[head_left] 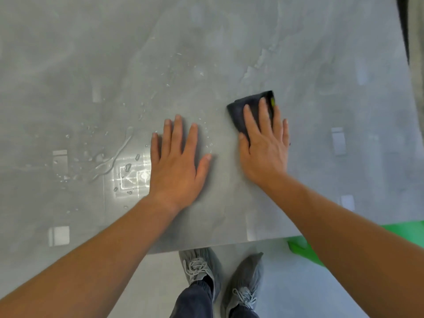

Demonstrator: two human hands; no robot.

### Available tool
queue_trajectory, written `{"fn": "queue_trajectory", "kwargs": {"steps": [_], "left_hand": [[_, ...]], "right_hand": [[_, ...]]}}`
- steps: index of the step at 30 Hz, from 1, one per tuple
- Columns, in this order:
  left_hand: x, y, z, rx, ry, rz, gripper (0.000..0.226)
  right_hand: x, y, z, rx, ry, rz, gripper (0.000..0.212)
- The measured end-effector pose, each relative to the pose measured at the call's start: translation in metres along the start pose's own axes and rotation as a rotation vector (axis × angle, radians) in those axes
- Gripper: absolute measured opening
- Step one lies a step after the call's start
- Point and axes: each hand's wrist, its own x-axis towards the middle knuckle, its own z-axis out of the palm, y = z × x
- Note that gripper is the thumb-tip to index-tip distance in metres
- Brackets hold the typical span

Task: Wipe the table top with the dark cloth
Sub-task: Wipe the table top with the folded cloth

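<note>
A grey, glossy table top [206, 53] fills most of the head view. The dark cloth [239, 111], folded small with a yellow-green tag at its far edge, lies flat on the table right of centre. My right hand [266, 145] presses on the cloth with straight fingers and covers its near half. My left hand [179, 161] rests flat on the bare table, fingers spread, a hand's width left of the cloth. Water drops and a thin streak [110, 161] lie on the surface left of my left hand, with more drops [174, 67] further back.
The table's near edge [229, 245] runs just beyond my shoes [202, 269], which stand on a pale floor. A green sheet [298, 247] lies on the floor at the right under the table edge. A dark strip [405, 31] marks the table's far right border.
</note>
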Motion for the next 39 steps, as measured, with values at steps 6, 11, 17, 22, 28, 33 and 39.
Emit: {"fn": "queue_trajectory", "kwargs": {"steps": [6, 11, 17, 22, 28, 33, 39], "left_hand": [[0.036, -0.001, -0.007, 0.027, -0.059, -0.022, 0.072], [0.035, -0.002, -0.011, 0.012, -0.063, -0.018, 0.071], [0.037, -0.001, -0.012, 0.021, -0.079, -0.024, 0.071], [0.047, 0.0, -0.024, -0.021, -0.03, -0.038, 0.063], [0.06, -0.001, -0.035, -0.069, 0.002, -0.059, 0.059], [0.097, 0.005, -0.045, -0.079, -0.029, -0.043, 0.068], [0.172, 0.008, -0.06, -0.04, -0.043, -0.016, 0.074]], "right_hand": [[0.005, 0.024, -0.008, -0.035, -0.089, -0.32, 0.057], [0.061, 0.003, -0.011, 0.065, 0.003, 0.118, 0.059], [0.001, 0.001, -0.009, -0.042, -0.132, -0.301, 0.06], [0.053, 0.026, -0.02, 0.019, -0.103, -0.194, 0.061], [0.094, -0.002, -0.02, 0.034, -0.053, 0.025, 0.056], [0.084, 0.027, -0.021, -0.076, -0.14, -0.303, 0.053], [0.198, 0.045, -0.037, 0.005, -0.03, 0.006, 0.056]]}}
